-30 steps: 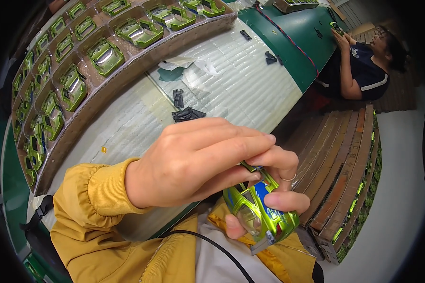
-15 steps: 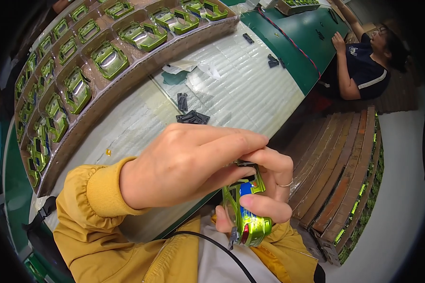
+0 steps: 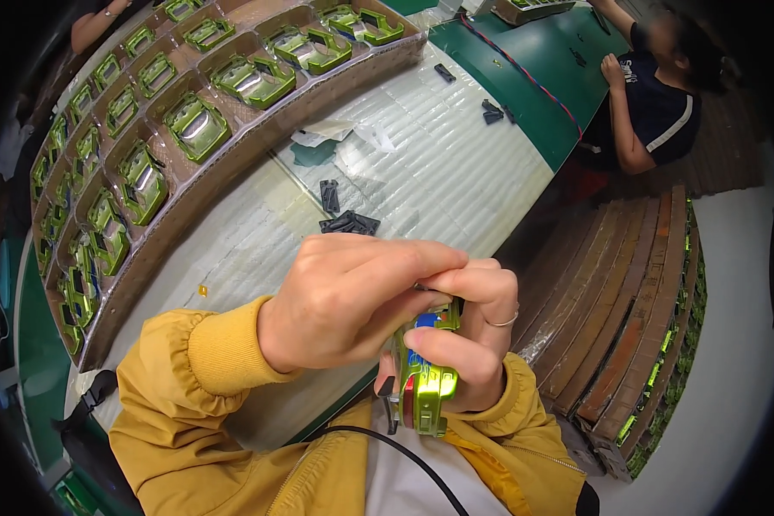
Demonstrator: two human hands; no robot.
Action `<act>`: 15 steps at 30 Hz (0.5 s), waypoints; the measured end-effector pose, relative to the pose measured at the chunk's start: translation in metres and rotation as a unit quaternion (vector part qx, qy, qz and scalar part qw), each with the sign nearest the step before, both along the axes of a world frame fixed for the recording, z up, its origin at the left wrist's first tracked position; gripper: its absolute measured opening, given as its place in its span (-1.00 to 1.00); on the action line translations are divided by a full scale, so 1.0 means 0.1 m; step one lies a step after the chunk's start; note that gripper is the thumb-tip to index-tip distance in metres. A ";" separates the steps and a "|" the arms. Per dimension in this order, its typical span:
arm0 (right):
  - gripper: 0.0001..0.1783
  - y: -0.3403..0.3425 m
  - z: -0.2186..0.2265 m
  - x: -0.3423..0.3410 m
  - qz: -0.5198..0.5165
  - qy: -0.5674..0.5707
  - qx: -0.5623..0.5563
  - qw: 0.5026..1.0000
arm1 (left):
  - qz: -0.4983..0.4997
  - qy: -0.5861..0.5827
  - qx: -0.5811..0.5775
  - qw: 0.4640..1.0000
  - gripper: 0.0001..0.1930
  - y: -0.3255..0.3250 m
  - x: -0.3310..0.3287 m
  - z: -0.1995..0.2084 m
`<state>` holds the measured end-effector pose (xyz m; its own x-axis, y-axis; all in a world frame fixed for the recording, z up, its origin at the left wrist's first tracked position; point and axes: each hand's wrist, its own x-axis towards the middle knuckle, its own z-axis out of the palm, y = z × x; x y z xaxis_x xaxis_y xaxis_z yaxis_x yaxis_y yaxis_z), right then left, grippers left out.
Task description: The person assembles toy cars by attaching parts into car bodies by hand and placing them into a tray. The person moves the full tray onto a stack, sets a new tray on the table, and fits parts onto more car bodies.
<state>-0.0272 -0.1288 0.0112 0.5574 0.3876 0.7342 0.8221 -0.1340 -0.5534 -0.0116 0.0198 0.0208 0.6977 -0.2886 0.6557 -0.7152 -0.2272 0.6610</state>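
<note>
My right hand (image 3: 477, 331), a ring on one finger, is closed around a shiny lime-green plastic shell (image 3: 428, 391) with blue and red markings. Its thumb presses on the shell's near face. A dark piece (image 3: 390, 404) sticks out at the shell's lower left. Over the top end of the shell, my left hand (image 3: 353, 297) is closed, thumb and fingers pinched together against the right hand's fingertips. What lies between those fingers is hidden. Just beyond the left hand lies a small pile of black plastic parts (image 3: 350, 223), with another black part (image 3: 328, 196) beside it.
At left, a large compartment tray (image 3: 258, 120) holds several green shells. Stacked brown trays (image 3: 611, 301) stand at right. Torn scraps (image 3: 327, 133) and more black parts (image 3: 493, 112) lie on the table (image 3: 456, 163). A co-worker (image 3: 654, 103) sits at far right.
Both hands and the green shell have drawn closer together, the shell shifting left and turning more upright. My left forearm has moved slightly right. The view has shifted a little.
</note>
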 end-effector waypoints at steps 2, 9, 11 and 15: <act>-0.51 0.00 0.01 0.04 -0.002 0.002 -0.002 1.000 | 0.003 0.007 0.005 1.000 -0.76 0.01 0.02 -0.01; -0.55 -0.03 0.00 0.03 0.016 -0.003 0.021 1.000 | 0.003 0.009 0.010 1.000 -0.71 0.01 0.02 0.04; -0.57 -0.08 0.02 -0.06 0.054 0.210 0.032 0.976 | -0.005 0.016 0.015 1.000 -0.69 0.03 0.02 0.08; -0.58 -0.01 -0.03 0.00 0.062 0.053 0.093 0.992 | -0.024 -0.028 -0.007 0.999 -0.64 0.01 0.07 0.05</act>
